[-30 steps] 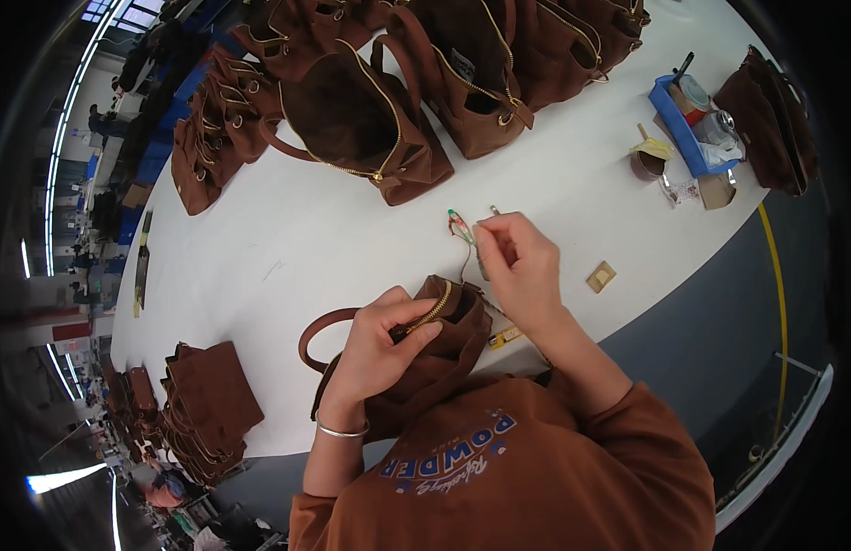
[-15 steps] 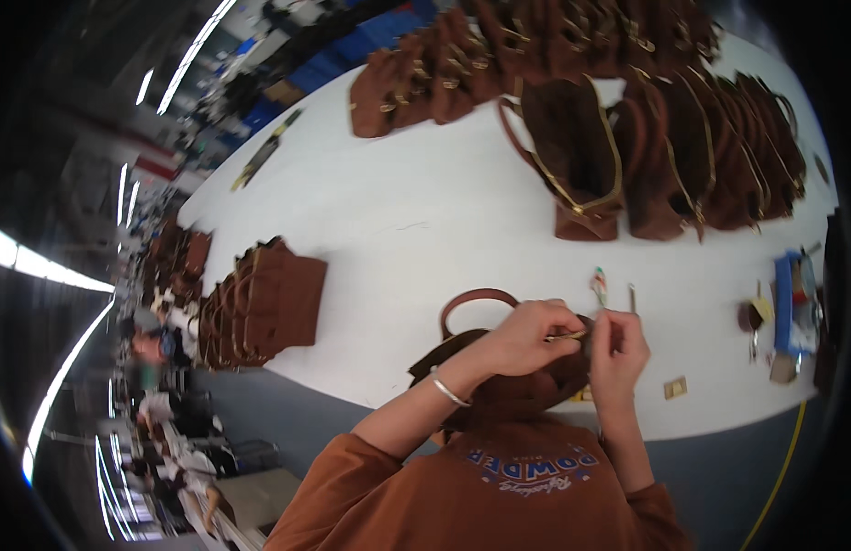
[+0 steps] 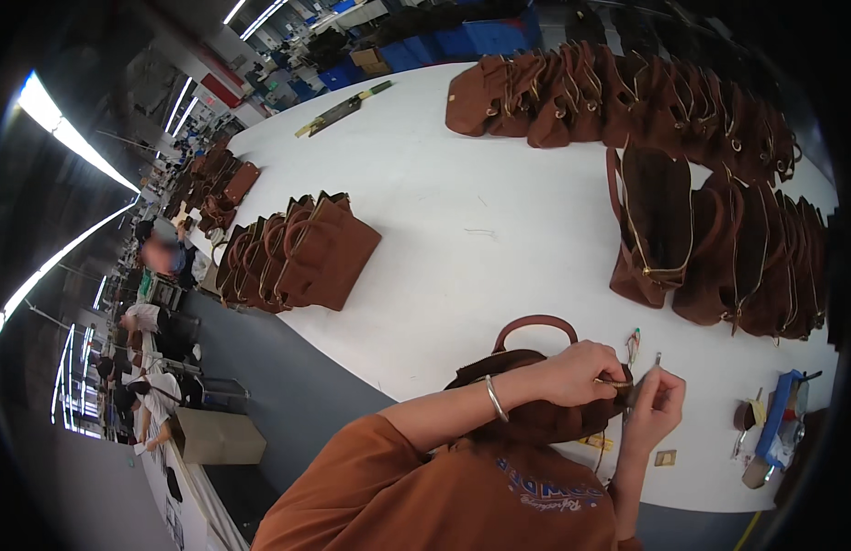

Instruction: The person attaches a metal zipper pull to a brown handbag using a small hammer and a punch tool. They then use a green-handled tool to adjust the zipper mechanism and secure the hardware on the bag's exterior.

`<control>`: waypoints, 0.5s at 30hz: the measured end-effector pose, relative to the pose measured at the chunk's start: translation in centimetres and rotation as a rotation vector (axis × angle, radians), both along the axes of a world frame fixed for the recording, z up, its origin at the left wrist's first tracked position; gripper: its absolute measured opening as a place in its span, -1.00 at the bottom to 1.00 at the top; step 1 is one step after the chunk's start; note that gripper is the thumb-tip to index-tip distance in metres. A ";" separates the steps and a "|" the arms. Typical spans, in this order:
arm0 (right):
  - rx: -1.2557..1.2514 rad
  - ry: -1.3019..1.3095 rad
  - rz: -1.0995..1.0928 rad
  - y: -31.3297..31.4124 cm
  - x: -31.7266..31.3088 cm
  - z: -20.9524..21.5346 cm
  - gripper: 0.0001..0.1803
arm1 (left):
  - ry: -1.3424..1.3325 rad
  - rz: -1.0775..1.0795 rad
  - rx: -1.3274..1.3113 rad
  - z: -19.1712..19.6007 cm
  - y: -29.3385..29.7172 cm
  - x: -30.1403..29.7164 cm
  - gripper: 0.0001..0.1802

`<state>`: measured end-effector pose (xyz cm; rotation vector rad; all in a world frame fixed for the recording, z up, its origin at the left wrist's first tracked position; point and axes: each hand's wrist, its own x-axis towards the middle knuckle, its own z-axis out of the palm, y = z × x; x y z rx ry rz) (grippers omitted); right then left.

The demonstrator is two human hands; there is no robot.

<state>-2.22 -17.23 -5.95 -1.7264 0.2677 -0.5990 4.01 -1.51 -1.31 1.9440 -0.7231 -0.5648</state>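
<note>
- Brown and soft-sided, the bag with one arched handle in view [image 3: 545,424] sits at the near edge of the white bench [image 3: 462,285], towards its right end; with the person's body so close, a lean forward could push it askew.
- The bare left hand [image 3: 580,375] has its fingers pinched shut on the brass-coloured zip edge [image 3: 614,382] at the bag's right end; a slack grip could let that limp rim fold inward.
- The bare right hand [image 3: 658,410] is just beside that end, thumb and fingers drawn nearly together; whether they hold anything, I cannot tell.
- A thin, grey, rod-like piece [image 3: 659,358] shows just beyond the right hand, held or lying, I cannot tell; a careless sweep could scratch the bag with it.
- Near it lies a slim, green-tipped bundle [image 3: 633,344] whose strands, if loose, could catch in the zip.
- By the near edge, a yellow strip [image 3: 595,442] and a small, square tan piece [image 3: 665,457] could be brushed off by the right forearm.
</note>
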 end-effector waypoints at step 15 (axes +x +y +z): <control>-1.252 0.292 -0.447 -16.0 -1.8 -12.9 -0.81 | -0.124 0.146 0.225 3.6 3.1 -2.3 -0.56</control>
